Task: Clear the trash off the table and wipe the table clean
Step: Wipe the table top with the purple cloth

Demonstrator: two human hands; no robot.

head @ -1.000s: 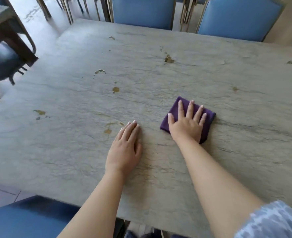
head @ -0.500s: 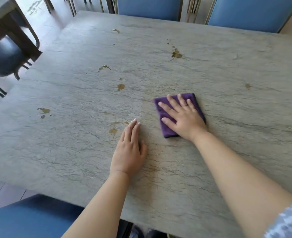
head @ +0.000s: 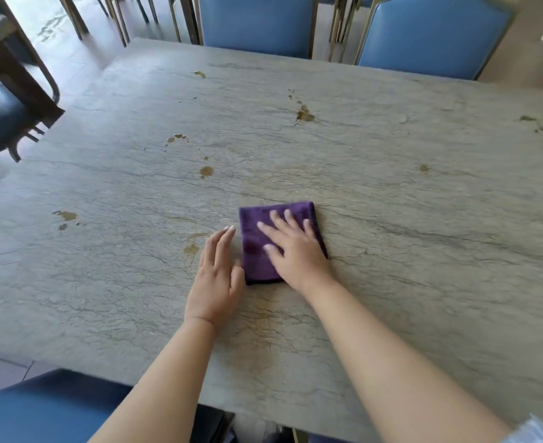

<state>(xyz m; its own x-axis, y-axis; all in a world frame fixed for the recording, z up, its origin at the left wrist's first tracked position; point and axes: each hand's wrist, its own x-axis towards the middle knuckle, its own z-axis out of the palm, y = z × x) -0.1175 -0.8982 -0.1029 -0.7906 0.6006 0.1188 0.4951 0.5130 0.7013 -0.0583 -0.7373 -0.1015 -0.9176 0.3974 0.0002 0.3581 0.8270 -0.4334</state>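
A folded purple cloth (head: 257, 238) lies flat near the middle of the grey stone-patterned table (head: 423, 251). My right hand (head: 295, 251) presses on the cloth with straight, spread fingers. My left hand (head: 217, 276) rests flat on the table just left of the cloth, its thumb touching the cloth's edge. Brown stains dot the tabletop: one (head: 191, 249) beside my left fingers, one (head: 207, 171) further up, one (head: 303, 116) toward the far side, one (head: 65, 215) at the left. No loose trash shows on the table.
Two blue chairs (head: 257, 24) (head: 433, 33) stand at the far edge. A blue seat (head: 40, 410) sits at the near left. Another dark table and chair (head: 4, 91) stand at the far left.
My right hand has slid the cloth leftward across the table until it meets my left hand. My left hand has stayed flat in about the same place.
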